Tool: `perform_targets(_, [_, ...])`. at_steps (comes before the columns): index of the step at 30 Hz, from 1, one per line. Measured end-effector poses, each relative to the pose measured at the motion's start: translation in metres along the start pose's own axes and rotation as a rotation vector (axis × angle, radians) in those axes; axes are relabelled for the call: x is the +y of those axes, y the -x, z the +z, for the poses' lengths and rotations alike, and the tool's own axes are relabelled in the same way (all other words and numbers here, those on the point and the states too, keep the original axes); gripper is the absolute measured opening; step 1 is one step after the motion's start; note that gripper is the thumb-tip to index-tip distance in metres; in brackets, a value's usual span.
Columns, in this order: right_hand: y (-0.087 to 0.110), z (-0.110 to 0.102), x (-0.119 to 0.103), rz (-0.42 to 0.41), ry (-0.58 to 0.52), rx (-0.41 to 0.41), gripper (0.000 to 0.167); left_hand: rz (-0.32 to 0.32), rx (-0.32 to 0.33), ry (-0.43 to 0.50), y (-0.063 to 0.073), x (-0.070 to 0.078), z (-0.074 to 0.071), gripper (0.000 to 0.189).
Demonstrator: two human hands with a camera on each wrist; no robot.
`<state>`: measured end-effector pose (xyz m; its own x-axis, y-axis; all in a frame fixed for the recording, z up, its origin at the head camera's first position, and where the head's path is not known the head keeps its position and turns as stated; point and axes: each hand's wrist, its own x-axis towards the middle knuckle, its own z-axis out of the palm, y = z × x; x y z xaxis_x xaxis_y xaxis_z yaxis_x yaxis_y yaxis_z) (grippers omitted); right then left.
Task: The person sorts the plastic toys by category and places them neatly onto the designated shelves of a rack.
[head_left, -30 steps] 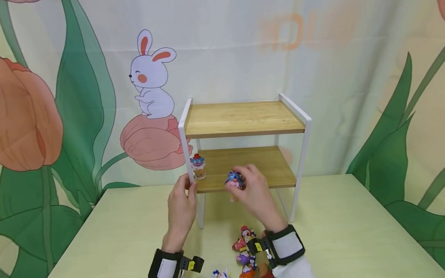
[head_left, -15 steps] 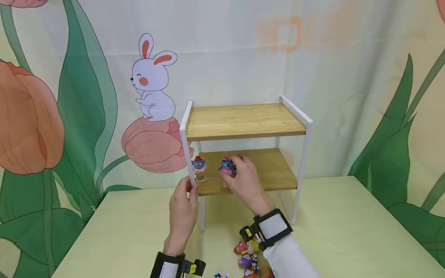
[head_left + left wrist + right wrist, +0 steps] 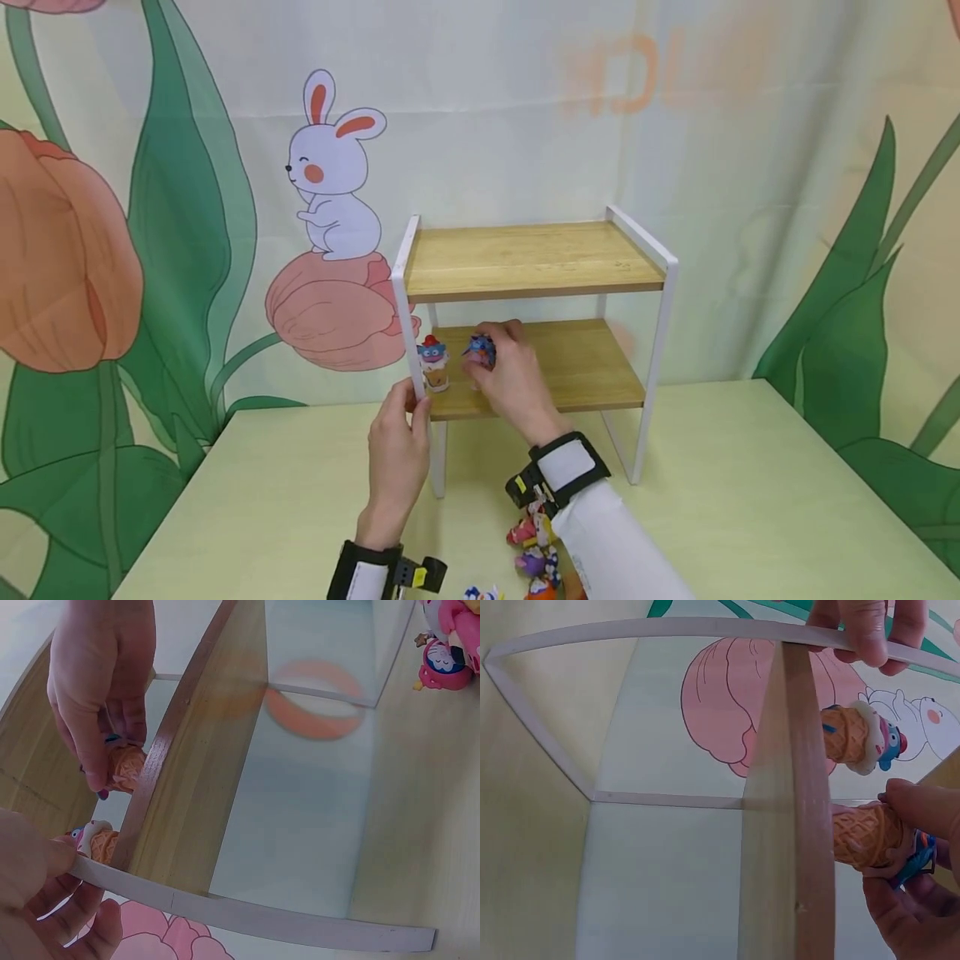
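My right hand (image 3: pixel 516 379) holds an ice-cream-cone figurine with a blue head (image 3: pixel 481 350), thumb on one side and fingers on the other. The figurine is upright at the front left of the lower wooden shelf (image 3: pixel 577 362); its waffle cone (image 3: pixel 866 835) is right at the board in the right wrist view. Close to its left stands a second cone figurine (image 3: pixel 433 367) with a blue face and red top. My left hand (image 3: pixel 397 458) grips the white front-left post (image 3: pixel 406 321) of the rack between thumb and fingers, just beside that second figurine.
The upper wooden shelf (image 3: pixel 532 260) lies above my right hand. Several colourful figurines (image 3: pixel 534 562) lie on the pale table (image 3: pixel 262 500) in front of the rack, partly hidden by my right sleeve (image 3: pixel 615 533). A printed curtain (image 3: pixel 510 125) hangs behind.
My right hand has moved left and farther in, carrying the blue-headed figurine from in front of the lower shelf to beside the other one. My left hand has stayed on the post.
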<state>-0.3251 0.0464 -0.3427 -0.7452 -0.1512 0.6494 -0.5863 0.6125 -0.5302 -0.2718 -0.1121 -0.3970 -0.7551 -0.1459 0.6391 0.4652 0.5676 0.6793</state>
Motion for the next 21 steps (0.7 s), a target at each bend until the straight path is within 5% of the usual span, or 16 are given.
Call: perform_targets(21, [-0.003, 0.012, -0.002, 0.011, 0.051, -0.033, 0.044, 0.012, 0.019, -0.005, 0.0, -0.002, -0.001, 0.026])
